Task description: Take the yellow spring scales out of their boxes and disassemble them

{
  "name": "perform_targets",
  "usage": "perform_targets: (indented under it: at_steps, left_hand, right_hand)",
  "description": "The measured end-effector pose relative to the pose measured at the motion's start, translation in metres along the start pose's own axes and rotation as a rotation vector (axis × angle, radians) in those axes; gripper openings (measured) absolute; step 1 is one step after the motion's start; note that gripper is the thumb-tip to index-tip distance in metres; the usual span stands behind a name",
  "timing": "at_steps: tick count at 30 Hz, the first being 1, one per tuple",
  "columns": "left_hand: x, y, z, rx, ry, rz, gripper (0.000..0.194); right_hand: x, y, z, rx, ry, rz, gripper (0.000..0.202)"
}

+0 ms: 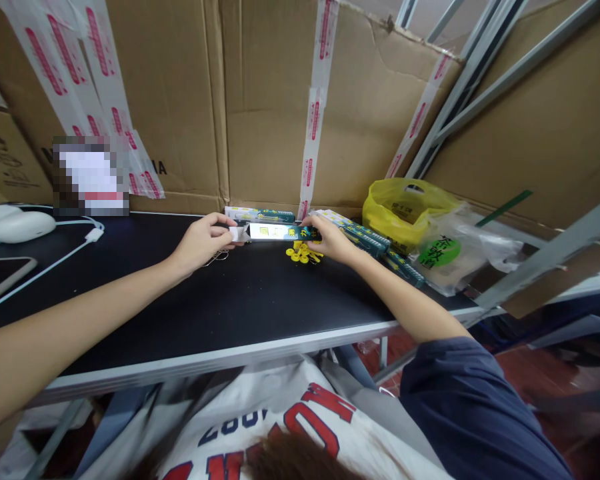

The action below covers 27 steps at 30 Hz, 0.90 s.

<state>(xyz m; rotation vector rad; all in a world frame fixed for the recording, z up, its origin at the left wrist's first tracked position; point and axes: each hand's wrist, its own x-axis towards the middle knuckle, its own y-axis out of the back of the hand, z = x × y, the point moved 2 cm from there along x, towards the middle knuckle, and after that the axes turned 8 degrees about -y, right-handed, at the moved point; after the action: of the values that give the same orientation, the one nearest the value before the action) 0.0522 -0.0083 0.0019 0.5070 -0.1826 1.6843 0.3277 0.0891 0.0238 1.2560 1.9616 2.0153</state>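
Between my hands is a long narrow printed box [280,231], white at one end and dark green at the other, held just above the black tabletop [190,307]. My left hand [207,240] pinches its pale flap end with thumb and fingers. Around the dark end, my right hand [330,237] has its fingers closed. Several small yellow round pieces [303,253] lie in a cluster below the right hand. A thin loop of wire or string [219,257] shows under the left hand; its kind is unclear.
Similar boxes lie behind [267,215] and right of my hands [363,233]. A yellow plastic bag [400,210] and a clear bag [447,257] stand at the right. A white cable [45,270] and a phone-like device [3,277] lie left. A large cardboard box [265,100] walls the back.
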Motion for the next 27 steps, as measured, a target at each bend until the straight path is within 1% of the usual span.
perform_targets:
  at_steps: [4, 8, 9, 12, 14, 16, 19, 23, 26, 27]
  left_hand:
    - [0.000, -0.003, 0.004, -0.065, -0.003, -0.015, 0.027]
    - [0.002, -0.003, -0.002, -0.167, 0.044, -0.010, 0.017]
    - [0.002, -0.003, -0.004, -0.184, 0.056, 0.000, 0.016]
    - [0.003, -0.003, -0.011, -0.164, 0.110, 0.005, 0.025]
    - [0.002, -0.005, -0.014, -0.136, 0.162, -0.034, 0.026]
    - [0.001, -0.007, -0.014, -0.134, 0.183, -0.084, 0.026]
    - [-0.003, -0.011, -0.008, -0.156, 0.118, -0.128, 0.035]
    - [-0.007, -0.015, -0.001, -0.167, -0.022, -0.164, 0.047]
    - [-0.006, -0.016, -0.003, -0.113, -0.109, -0.205, 0.046]
    - [-0.005, -0.014, -0.005, -0.079, -0.135, -0.197, 0.044]
  right_hand:
    - [0.001, 0.001, -0.001, 0.052, -0.020, -0.006, 0.033]
    - [0.001, 0.001, -0.002, 0.090, -0.020, -0.001, 0.034]
    - [0.001, 0.001, -0.003, 0.101, -0.014, 0.002, 0.034]
    - [0.001, 0.000, -0.004, 0.139, 0.019, 0.013, 0.033]
    - [0.001, 0.000, -0.005, 0.166, 0.054, 0.038, 0.033]
    - [0.001, 0.000, -0.005, 0.191, 0.088, 0.079, 0.033]
    - [0.001, 0.002, -0.007, 0.194, 0.115, 0.118, 0.034]
    - [-0.001, 0.004, -0.017, 0.151, 0.143, 0.085, 0.035]
    - [-0.003, 0.005, -0.023, 0.133, 0.152, 0.046, 0.037]
    - [-0.003, 0.005, -0.024, 0.129, 0.154, 0.046, 0.037]
